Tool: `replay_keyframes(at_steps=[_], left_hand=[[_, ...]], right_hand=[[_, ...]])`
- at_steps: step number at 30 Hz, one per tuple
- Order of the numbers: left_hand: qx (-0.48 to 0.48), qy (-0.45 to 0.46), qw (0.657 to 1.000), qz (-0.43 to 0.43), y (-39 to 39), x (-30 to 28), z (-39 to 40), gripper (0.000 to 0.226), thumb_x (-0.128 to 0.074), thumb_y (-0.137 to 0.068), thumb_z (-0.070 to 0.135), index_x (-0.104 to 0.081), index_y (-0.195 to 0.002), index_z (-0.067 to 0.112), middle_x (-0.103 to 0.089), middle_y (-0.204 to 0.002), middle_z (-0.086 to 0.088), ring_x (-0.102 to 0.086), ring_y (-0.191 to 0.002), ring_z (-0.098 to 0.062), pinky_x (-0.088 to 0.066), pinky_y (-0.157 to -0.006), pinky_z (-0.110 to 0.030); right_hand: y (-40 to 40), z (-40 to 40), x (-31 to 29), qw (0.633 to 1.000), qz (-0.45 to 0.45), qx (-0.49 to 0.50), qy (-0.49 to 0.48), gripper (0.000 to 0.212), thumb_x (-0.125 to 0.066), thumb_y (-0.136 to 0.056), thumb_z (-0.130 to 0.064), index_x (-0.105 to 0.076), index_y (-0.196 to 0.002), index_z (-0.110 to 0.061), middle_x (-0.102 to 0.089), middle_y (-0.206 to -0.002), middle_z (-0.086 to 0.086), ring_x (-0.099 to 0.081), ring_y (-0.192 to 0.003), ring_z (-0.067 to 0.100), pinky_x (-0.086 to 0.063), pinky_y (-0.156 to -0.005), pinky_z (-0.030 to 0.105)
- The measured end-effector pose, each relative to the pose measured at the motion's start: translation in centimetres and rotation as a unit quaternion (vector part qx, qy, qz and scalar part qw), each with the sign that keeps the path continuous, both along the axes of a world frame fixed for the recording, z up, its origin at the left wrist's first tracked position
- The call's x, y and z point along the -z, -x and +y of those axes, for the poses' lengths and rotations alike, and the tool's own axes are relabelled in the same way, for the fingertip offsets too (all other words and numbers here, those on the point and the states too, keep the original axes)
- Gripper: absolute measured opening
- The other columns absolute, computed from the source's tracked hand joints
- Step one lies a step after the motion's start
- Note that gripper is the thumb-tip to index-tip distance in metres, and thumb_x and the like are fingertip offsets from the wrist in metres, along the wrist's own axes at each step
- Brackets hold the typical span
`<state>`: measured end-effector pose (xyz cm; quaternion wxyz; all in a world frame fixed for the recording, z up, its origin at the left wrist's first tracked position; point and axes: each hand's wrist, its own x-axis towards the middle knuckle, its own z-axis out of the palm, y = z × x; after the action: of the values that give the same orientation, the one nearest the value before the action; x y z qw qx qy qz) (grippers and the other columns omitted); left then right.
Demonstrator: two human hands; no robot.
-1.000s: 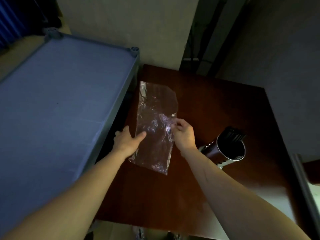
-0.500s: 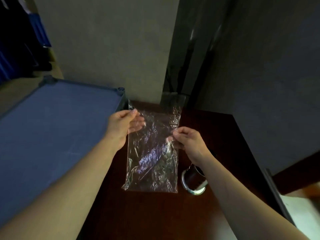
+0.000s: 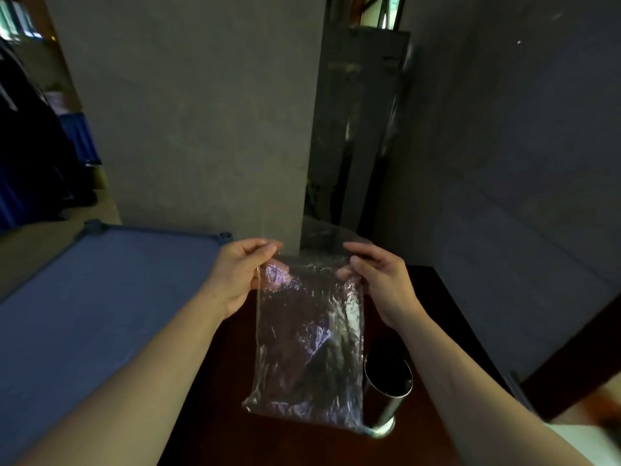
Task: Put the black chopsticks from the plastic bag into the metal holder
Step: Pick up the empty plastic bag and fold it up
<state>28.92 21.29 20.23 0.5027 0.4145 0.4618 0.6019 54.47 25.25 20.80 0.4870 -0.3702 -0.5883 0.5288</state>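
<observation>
A clear, crinkled plastic bag (image 3: 309, 344) hangs in the air above the dark wooden table (image 3: 302, 442). My left hand (image 3: 240, 277) pinches its top left corner and my right hand (image 3: 379, 280) pinches its top right corner. No chopsticks show inside the bag. The metal holder (image 3: 389, 391) stands upright on the table below my right hand, partly behind the bag's lower right edge. Its inside looks dark; black chopsticks (image 3: 386, 351) seem to stick out of it, but they are hard to make out.
A blue-topped shelf (image 3: 94, 314) sits directly left of the table. A grey concrete pillar (image 3: 201, 129) rises behind the table and a grey wall (image 3: 521, 163) closes the right side. A dark gap with a metal panel lies between them.
The bag was lying on the table a second ago. Both hands have lifted it and shifted their grip to its top corners, and my view has tilted upward.
</observation>
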Motion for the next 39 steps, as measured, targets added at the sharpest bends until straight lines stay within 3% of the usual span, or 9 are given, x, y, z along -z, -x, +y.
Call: replay_keyframes(at_steps=[4,9,14,18,22,29,35,37,39], left_hand=[[0.057,-0.032,0.997,-0.037,0.3,-1.5,0.2,0.027,-0.057,-0.098,0.004,-0.078,-0.109,0.016,-0.077,-0.077,-0.016,-0.073,-0.061,-0.017,-0.058,-0.052,-0.027],[0.110,-0.053,0.991,-0.055,0.5,-3.0,-0.1,0.036,-0.046,-0.099,0.002,-0.080,-0.096,0.012,-0.078,-0.089,-0.019,-0.076,-0.072,-0.027,-0.061,-0.059,-0.032],[0.112,-0.054,0.992,-0.036,0.1,-3.8,-0.2,0.036,-0.051,-0.098,0.032,-0.073,-0.088,0.005,-0.073,-0.103,-0.030,-0.075,-0.074,-0.038,-0.060,-0.056,-0.035],[0.089,-0.064,0.992,0.070,-0.6,-4.3,-0.3,0.017,-0.075,-0.084,0.012,-0.073,-0.101,0.011,-0.077,-0.101,-0.016,-0.076,-0.073,-0.035,-0.059,-0.053,-0.033],[0.061,-0.091,0.990,0.090,-1.2,-4.8,-0.5,0.051,-0.064,-0.087,-0.013,-0.068,-0.119,0.027,-0.075,-0.115,-0.009,-0.077,-0.076,-0.035,-0.060,-0.055,-0.030],[0.043,-0.117,0.988,0.088,-1.7,-5.5,-0.2,0.066,-0.061,-0.088,-0.016,-0.058,-0.136,0.030,-0.076,-0.115,-0.003,-0.077,-0.081,-0.037,-0.060,-0.056,-0.028],[0.029,-0.128,0.991,0.038,-1.8,-6.0,-0.5,0.067,-0.070,-0.088,0.004,-0.046,-0.145,0.030,-0.073,-0.125,0.002,-0.077,-0.086,-0.028,-0.062,-0.062,-0.033],[0.027,-0.082,0.996,0.008,-1.9,-5.8,-0.7,0.079,-0.076,-0.080,0.028,-0.039,-0.150,0.029,-0.067,-0.134,0.000,-0.073,-0.102,-0.032,-0.062,-0.072,-0.043],[0.076,-0.011,0.997,-0.018,-2.2,-5.4,-1.1,0.080,-0.073,-0.079,0.041,-0.039,-0.150,0.024,-0.063,-0.136,-0.010,-0.072,-0.102,-0.040,-0.063,-0.065,-0.043]], right_hand=[[-0.6,0.4,-1.7,0.991,0.112,-0.050,0.059,0.034,-0.049,-0.102,0.004,-0.078,-0.110,-0.011,-0.076,-0.080,0.020,-0.075,-0.068,0.024,-0.060,-0.058,0.030],[-1.0,0.6,-2.9,0.986,0.130,-0.079,0.074,0.032,-0.044,-0.099,0.004,-0.075,-0.092,-0.002,-0.071,-0.079,0.023,-0.066,-0.055,0.026,-0.056,-0.050,0.032],[-1.1,0.8,-3.3,0.984,0.138,-0.074,0.080,0.035,-0.048,-0.100,-0.019,-0.075,-0.083,-0.005,-0.073,-0.081,0.018,-0.067,-0.061,0.026,-0.055,-0.052,0.035],[-1.2,1.2,-3.4,0.994,0.089,-0.044,0.044,0.009,-0.069,-0.090,0.002,-0.074,-0.089,-0.005,-0.076,-0.085,0.012,-0.070,-0.068,0.022,-0.058,-0.056,0.030],[-1.6,1.4,-3.2,0.996,0.090,-0.009,0.015,0.035,-0.071,-0.088,0.005,-0.064,-0.120,-0.009,-0.075,-0.090,0.015,-0.069,-0.071,0.023,-0.057,-0.057,0.029],[-1.7,0.3,-3.4,0.993,0.035,-0.072,0.084,0.066,-0.073,-0.084,-0.047,-0.049,-0.137,-0.018,-0.075,-0.117,0.011,-0.074,-0.087,0.029,-0.057,-0.071,0.040],[-1.7,-0.3,-3.5,0.996,0.040,-0.058,0.058,0.011,-0.065,-0.096,-0.007,-0.067,-0.107,-0.004,-0.075,-0.086,0.017,-0.069,-0.064,0.020,-0.053,-0.053,0.028],[-1.7,-0.2,-4.0,0.996,0.067,-0.046,0.044,0.009,-0.062,-0.096,0.001,-0.067,-0.103,-0.001,-0.074,-0.082,0.017,-0.068,-0.056,0.021,-0.054,-0.051,0.027],[-1.6,-0.1,-4.3,0.995,0.087,-0.038,0.028,0.010,-0.061,-0.095,0.004,-0.066,-0.103,0.002,-0.074,-0.081,0.017,-0.069,-0.055,0.023,-0.056,-0.051,0.029]])
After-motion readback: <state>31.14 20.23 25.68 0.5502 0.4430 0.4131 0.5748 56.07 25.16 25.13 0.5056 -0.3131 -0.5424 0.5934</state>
